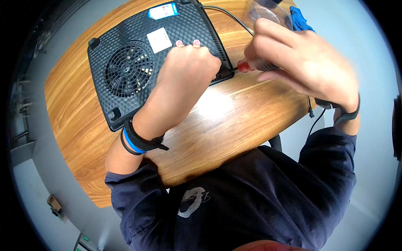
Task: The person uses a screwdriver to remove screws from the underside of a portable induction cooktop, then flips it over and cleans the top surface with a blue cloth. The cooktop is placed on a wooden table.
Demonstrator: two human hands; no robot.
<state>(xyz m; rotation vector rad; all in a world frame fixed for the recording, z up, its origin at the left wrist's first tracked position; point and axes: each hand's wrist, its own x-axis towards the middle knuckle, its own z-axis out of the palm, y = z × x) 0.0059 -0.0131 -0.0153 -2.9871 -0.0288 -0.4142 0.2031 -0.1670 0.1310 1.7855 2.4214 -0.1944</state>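
A black induction cooker lies underside up on the wooden table, showing its round fan grille, small feet and two stickers. My left hand is closed over its near right part, with two fingertips showing beyond the knuckles and the rest of the grip hidden. In my right hand is a screwdriver with a red and dark handle, held sideways. Its shaft points left and meets the cooker's side near the right corner. My right fingers wrap round the handle, somewhat blurred.
A black cord runs from the cooker's far edge behind my right hand. Beyond that hand are a clear plastic container and a blue cloth-like item. The wooden table curves close to my body; a cable end hangs by its right edge.
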